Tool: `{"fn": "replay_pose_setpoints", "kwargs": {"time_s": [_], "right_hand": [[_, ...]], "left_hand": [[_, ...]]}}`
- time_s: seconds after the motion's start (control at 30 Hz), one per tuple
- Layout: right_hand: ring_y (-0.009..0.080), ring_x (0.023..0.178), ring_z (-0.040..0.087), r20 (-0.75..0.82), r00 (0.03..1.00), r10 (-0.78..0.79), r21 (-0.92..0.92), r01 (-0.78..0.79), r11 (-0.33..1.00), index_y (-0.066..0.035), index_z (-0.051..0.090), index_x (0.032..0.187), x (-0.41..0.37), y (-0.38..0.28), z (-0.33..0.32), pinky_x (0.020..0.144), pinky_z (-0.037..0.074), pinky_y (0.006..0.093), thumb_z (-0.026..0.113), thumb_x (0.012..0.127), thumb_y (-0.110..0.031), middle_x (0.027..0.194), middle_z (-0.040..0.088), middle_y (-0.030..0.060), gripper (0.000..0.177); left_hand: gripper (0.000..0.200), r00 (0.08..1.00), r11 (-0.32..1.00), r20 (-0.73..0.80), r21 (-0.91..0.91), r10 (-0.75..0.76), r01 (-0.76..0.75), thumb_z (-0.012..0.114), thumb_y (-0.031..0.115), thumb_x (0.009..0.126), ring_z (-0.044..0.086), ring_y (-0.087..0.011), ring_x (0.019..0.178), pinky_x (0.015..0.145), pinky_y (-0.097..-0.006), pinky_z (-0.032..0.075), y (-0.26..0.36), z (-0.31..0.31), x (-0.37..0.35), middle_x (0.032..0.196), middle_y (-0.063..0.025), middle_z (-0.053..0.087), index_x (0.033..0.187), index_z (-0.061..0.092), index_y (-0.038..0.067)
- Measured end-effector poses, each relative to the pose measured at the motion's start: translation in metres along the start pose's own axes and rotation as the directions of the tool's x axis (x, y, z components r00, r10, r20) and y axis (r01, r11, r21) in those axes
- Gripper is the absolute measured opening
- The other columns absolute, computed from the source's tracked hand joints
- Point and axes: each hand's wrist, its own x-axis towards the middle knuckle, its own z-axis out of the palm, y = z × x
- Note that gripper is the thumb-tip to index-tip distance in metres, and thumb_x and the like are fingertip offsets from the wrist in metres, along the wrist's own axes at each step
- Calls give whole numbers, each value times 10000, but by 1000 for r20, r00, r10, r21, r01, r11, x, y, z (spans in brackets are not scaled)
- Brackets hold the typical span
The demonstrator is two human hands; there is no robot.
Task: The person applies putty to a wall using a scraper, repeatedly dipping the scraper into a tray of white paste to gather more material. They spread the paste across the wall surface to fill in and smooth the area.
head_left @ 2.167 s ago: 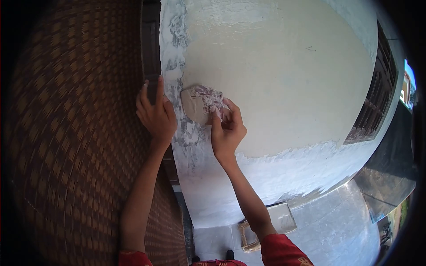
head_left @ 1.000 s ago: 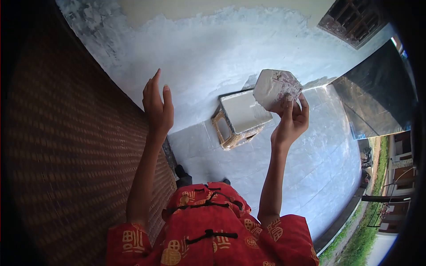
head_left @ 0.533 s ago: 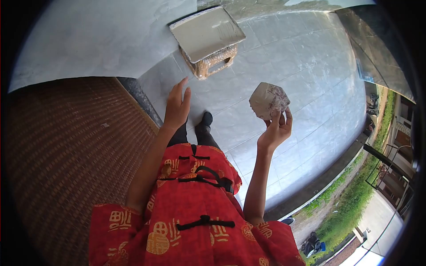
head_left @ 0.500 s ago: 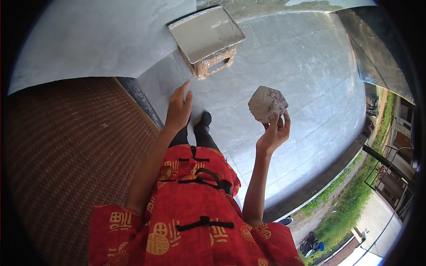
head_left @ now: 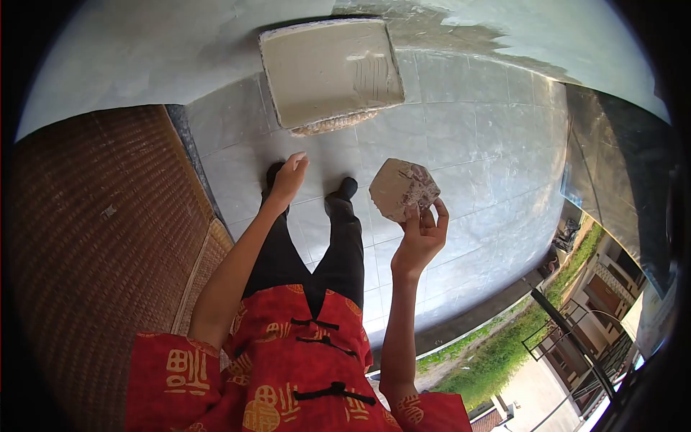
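Note:
My right hand [head_left: 423, 234] grips the lower edge of a flat, many-sided piece [head_left: 403, 189] smeared with grey paste, purplish and rough on its right side. My left hand [head_left: 289, 178] hangs above my feet with its fingers curled together and nothing visible in them. In front of me, a shallow rectangular tray [head_left: 397, 75] holds grey, plaster-like paste with comb-like lines at its right. Under it shows the edge of a paste-splashed stool [head_left: 335, 124].
A woven brown panel [head_left: 108, 252] stands along the left. Grey tiles [head_left: 475, 137] cover the floor, and a partly wet-looking wall [head_left: 187, 65] rises behind the tray. At the lower right are grass [head_left: 497, 360] and a dark metal railing [head_left: 568, 338].
My view has shifted, so the tray appears larger and more from above. My left hand's fingers have gone from stretched out to curled. The right hand still holds the flat piece.

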Motion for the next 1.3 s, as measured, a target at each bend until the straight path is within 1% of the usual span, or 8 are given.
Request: {"fn": "replay_pose_setpoints", "kwargs": {"time_s": [0.17, 0.43, 0.5, 0.57, 0.63, 0.8, 1.2, 1.3], "right_hand": [[174, 989, 626, 211, 972, -103, -82, 123, 989, 31, 411, 1223, 104, 4, 14, 833, 499, 291, 574, 900, 46, 1044, 667, 212, 362], [113, 861, 643, 505, 799, -326, -244, 494, 834, -4, 528, 1144, 252, 23, 41, 754, 501, 255, 606, 900, -5, 945, 704, 161, 257], [130, 869, 672, 614, 709, -346, -367, 645, 670, -45, 578, 1115, 270, 24, 51, 744, 511, 253, 616, 893, -7, 954, 709, 153, 228], [188, 909, 698, 662, 655, -365, -344, 698, 628, -57, 609, 1105, 285, 36, 62, 745, 531, 289, 612, 890, -4, 967, 709, 152, 221], [241, 952, 695, 802, 503, -323, -284, 796, 534, -45, 618, 1112, 298, 47, 77, 769, 540, 333, 607, 889, -3, 978, 708, 147, 228], [309, 871, 679, 928, 287, -239, -159, 883, 442, -55, 648, 1082, 312, 72, 119, 749, 537, 362, 586, 836, 42, 951, 687, 171, 271], [281, 801, 683, 961, 189, -204, -130, 953, 275, -103, 669, 1049, 306, 91, 129, 680, 534, 367, 587, 818, 32, 876, 693, 125, 280], [283, 797, 685, 954, 232, -188, -148, 914, 378, -106, 671, 1047, 308, 95, 128, 684, 533, 372, 597, 815, 24, 875, 696, 120, 275]], "left_hand": [[705, 985, 975, -1, -139, -173, 171, 372, 558, 969, 486, -273, 1237, 923, -373, 386, 15, 18, 24, 1405, -79, 494, 1450, 310, 47], [838, 961, 754, -223, -656, -166, -22, 495, 633, 895, 492, -261, 1241, 969, -390, 400, 17, 65, 72, 1417, -113, 434, 1467, 257, 67], [811, 958, 715, -234, -698, -164, -48, 521, 611, 892, 498, -250, 1234, 966, -381, 410, 12, 73, 85, 1372, -102, 444, 1444, 283, 68], [783, 957, 670, -245, -738, -158, -78, 547, 590, 889, 505, -240, 1228, 963, -372, 421, 8, 82, 95, 1328, -91, 453, 1422, 308, 69], [779, 942, 656, -291, -746, -167, -114, 570, 540, 903, 525, -251, 1211, 974, -373, 416, 11, 91, 100, 1351, -126, 442, 1399, 304, 1], [721, 941, 593, -314, -784, -125, -183, 575, 484, 922, 546, -245, 1182, 975, -375, 425, 11, 102, 109, 1332, -94, 454, 1399, 304, 16], [551, 922, 548, -373, -795, -102, -261, 597, 379, 936, 561, -256, 1138, 1015, -391, 435, 5, 108, 117, 1217, -82, 501, 1293, 394, 12], [534, 920, 521, -380, -806, -93, -280, 600, 353, 936, 570, -249, 1110, 1021, -377, 451, 6, 109, 119, 1195, -93, 512, 1267, 401, -16]]}}
